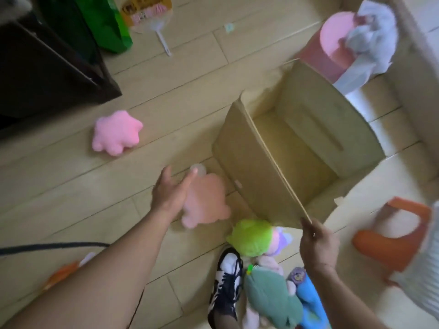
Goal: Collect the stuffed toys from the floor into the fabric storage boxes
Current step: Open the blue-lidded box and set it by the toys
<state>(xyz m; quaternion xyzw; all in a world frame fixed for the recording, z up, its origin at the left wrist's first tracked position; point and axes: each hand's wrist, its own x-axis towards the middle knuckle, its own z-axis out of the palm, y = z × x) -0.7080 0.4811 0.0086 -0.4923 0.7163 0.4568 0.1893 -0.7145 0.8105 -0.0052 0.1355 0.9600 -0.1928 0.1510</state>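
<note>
Fingers of the left hand were spread over the peach plush (floor-bound); the beige box rim was pinched by the right hand.

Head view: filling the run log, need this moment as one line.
left hand: open, reaching at peach toy | right hand: grip on box rim | box: empty | pink toy: on floor

Pale wood-plank floor with toys and boxes on it

A pink star-shaped plush lies toward the left edge, a peach plush mid-floor just beside the open beige box. More soft toys are heaped by the near edge beside a black-and-white shoe; a hand fan lies by the far edge.
</note>
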